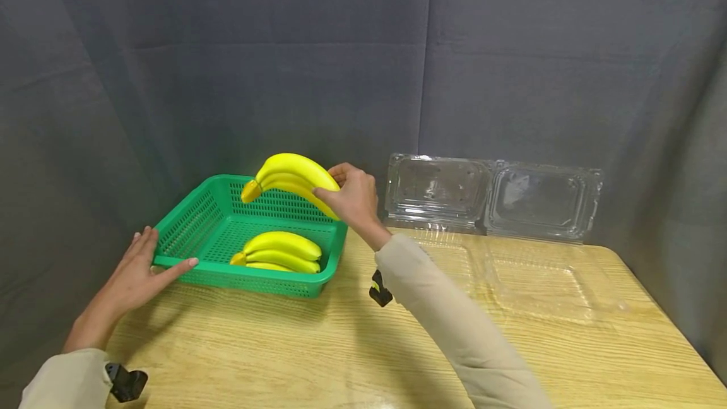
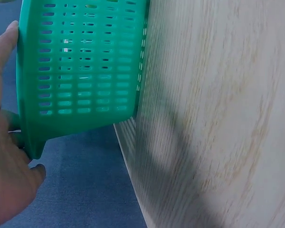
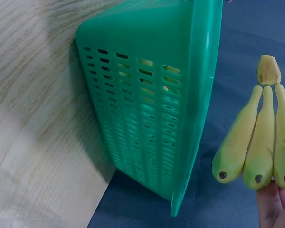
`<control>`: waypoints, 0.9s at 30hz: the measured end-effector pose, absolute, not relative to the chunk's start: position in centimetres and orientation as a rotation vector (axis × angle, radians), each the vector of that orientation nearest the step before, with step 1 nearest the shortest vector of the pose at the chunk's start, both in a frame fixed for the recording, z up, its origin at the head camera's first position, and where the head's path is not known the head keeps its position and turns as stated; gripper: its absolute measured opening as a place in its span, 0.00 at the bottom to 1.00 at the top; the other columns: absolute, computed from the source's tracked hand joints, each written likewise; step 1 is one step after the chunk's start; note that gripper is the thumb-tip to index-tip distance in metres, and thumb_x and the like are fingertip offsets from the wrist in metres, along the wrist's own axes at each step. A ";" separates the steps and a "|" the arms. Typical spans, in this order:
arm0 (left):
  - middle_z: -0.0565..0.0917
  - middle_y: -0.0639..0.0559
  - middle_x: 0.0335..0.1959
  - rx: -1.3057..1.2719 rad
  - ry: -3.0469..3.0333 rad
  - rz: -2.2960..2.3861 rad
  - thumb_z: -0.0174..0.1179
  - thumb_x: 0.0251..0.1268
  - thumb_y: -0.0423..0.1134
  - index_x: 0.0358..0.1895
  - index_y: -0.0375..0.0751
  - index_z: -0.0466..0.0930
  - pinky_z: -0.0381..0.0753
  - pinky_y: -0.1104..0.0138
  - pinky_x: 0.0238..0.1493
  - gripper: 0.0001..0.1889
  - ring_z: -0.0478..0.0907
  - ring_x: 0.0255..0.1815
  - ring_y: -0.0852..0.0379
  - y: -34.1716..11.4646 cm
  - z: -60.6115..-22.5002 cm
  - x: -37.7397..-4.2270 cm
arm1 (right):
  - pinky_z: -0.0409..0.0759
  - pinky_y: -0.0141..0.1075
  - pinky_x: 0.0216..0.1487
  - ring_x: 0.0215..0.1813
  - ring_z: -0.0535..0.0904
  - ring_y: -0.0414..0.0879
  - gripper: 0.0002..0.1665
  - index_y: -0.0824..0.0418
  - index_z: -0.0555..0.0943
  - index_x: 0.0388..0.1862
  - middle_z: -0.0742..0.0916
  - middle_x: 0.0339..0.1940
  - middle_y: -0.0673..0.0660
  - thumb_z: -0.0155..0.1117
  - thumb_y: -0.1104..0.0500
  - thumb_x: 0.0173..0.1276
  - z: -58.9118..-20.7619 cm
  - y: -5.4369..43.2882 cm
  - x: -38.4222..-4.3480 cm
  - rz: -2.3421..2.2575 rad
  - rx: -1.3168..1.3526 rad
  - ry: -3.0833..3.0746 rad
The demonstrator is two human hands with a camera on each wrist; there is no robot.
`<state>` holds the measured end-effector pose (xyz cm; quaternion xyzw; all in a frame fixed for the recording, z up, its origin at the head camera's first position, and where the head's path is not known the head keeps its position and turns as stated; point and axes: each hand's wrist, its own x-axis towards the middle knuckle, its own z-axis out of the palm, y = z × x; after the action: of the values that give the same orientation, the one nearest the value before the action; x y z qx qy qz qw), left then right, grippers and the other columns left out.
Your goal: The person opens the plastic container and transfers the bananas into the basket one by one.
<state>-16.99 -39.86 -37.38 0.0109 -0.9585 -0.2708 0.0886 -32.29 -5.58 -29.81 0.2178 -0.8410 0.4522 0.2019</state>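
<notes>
My right hand (image 1: pixel 356 199) holds a bunch of bananas (image 1: pixel 295 172) by its blossom end, raised over the back right of the green basket (image 1: pixel 238 271). Three bananas joined at one stem show in the bunch (image 3: pixel 260 137) in the right wrist view, with fingertips (image 3: pixel 270 202) on them. Another bunch of bananas (image 1: pixel 284 250) lies inside the basket at the near right. My left hand (image 1: pixel 133 273) rests on the basket's near left corner. Its thumb lies on the near rim, its fingers along the left side; the rim (image 2: pixel 26 85) shows beside them in the left wrist view.
Two clear plastic clamshell containers stand side by side on the right of the wooden table (image 1: pixel 255 346). Their lids (image 1: pixel 437 191) (image 1: pixel 542 201) stand upright against the grey curtain (image 1: pixel 284 81); their trays (image 1: pixel 542 283) lie toward me. The table's right edge slopes away beyond them.
</notes>
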 end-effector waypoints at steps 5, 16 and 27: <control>0.26 0.23 0.71 0.039 -2.883 -0.802 0.51 0.70 0.61 0.71 0.21 0.27 0.32 0.31 0.63 0.54 0.20 0.71 0.29 -40.0 -37.5 -16.9 | 0.78 0.32 0.31 0.34 0.81 0.42 0.20 0.60 0.85 0.42 0.87 0.36 0.51 0.76 0.51 0.54 -30.1 -6.2 -32.2 1.248 0.631 -2.352; 0.28 0.22 0.71 0.047 -2.899 -0.776 0.51 0.69 0.62 0.71 0.19 0.29 0.34 0.31 0.64 0.55 0.22 0.72 0.28 -40.1 -37.2 -16.9 | 0.78 0.31 0.29 0.34 0.81 0.41 0.20 0.60 0.85 0.42 0.87 0.36 0.51 0.76 0.51 0.54 -31.1 -7.4 -32.2 1.256 0.652 -2.344; 0.25 0.25 0.72 0.031 -2.921 -0.784 0.49 0.70 0.62 0.71 0.20 0.27 0.30 0.35 0.66 0.54 0.19 0.72 0.31 -40.1 -37.4 -17.1 | 0.78 0.30 0.28 0.34 0.81 0.42 0.19 0.60 0.85 0.42 0.87 0.37 0.52 0.76 0.51 0.55 -32.5 -8.5 -32.2 1.235 0.640 -2.394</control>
<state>-17.11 -40.13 -37.45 0.0102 -0.9641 -0.2588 0.0585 -32.22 -8.51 -32.53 0.2271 -0.8496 0.4384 0.1854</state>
